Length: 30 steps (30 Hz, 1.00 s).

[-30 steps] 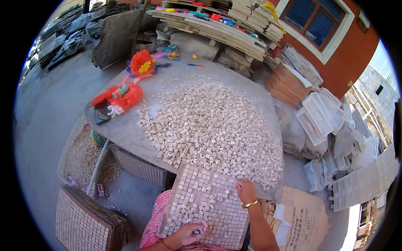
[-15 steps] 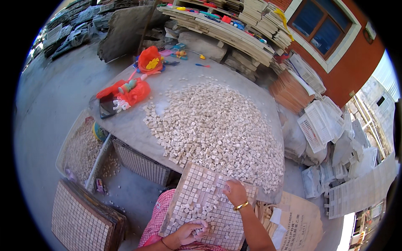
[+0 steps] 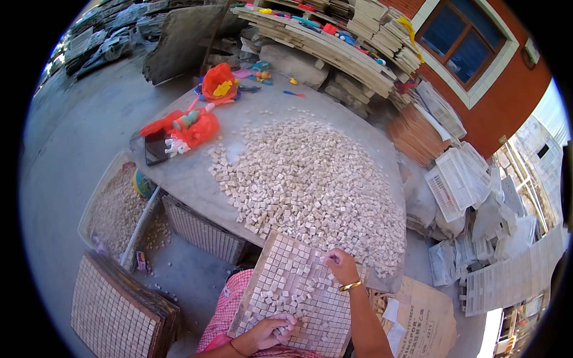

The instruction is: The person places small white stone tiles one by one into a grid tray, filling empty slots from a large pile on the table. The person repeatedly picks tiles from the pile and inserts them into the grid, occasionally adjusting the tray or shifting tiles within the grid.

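A square gridded board [image 3: 261, 262] rests tilted on my lap, many of its cells filled with small pale stone cubes. Loose cubes [image 3: 276, 298] lie scattered over its lower left and middle. Low on the board, my left hand [image 3: 271, 332] is curled around a few stone cubes near its fingertips. My right hand [image 3: 342, 267], a gold bangle at its wrist, is over the board's upper right with thumb and fingers pinched together. Whatever is in that pinch is too small to make out. Just beyond the board spreads a big heap of stone cubes [image 3: 310, 173] on a grey table [image 3: 185, 185].
Red plastic bags [image 3: 206, 128], a dark phone [image 3: 156, 149] and small toys stand at the table's far left. A white bin of chips [image 3: 89, 203] and stacked filled boards [image 3: 113, 298] are at left. White plastic crates [image 3: 450, 179] and a paper sack [image 3: 427, 316] lie at right.
My right hand has shifted slightly down and right on the board, its fingers drawn closer together. The left hand stays nearly in place. The whole view has moved a little.
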{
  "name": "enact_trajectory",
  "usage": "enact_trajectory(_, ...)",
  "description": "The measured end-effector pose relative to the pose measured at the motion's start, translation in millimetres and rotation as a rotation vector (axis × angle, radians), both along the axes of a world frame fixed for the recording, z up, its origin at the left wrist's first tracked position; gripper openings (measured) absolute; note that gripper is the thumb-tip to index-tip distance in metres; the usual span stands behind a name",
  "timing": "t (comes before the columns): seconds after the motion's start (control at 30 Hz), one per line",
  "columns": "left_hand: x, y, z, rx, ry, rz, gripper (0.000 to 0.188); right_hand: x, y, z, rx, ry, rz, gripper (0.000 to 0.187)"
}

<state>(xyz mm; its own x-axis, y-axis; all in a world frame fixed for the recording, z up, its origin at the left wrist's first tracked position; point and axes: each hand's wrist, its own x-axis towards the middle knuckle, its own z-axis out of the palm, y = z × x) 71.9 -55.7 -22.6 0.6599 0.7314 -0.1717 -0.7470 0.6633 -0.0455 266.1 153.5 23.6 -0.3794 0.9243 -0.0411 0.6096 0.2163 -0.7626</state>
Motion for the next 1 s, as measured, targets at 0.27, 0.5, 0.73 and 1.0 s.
enact_trajectory(0.27,3.5,0.2,1.5,0.001,0.052,-0.006,0.011,9.0,-2.2,1.2,0.081,-0.046,-0.070,0.007)
enact_trajectory(0.5,1.9,0.5,0.6,-0.004,0.032,0.009,0.011,-8.7,-9.6,-11.5,0.287,-0.230,0.017,0.013)
enact_trajectory(0.73,2.3,-0.3,2.5,-0.005,0.010,0.012,0.011,-10.8,-8.8,2.0,0.242,-0.170,-0.055,0.012)
enact_trajectory(1.0,5.8,-0.9,-2.0,0.001,0.036,-0.012,0.009,-2.7,10.5,4.8,0.242,-0.295,-0.008,0.014)
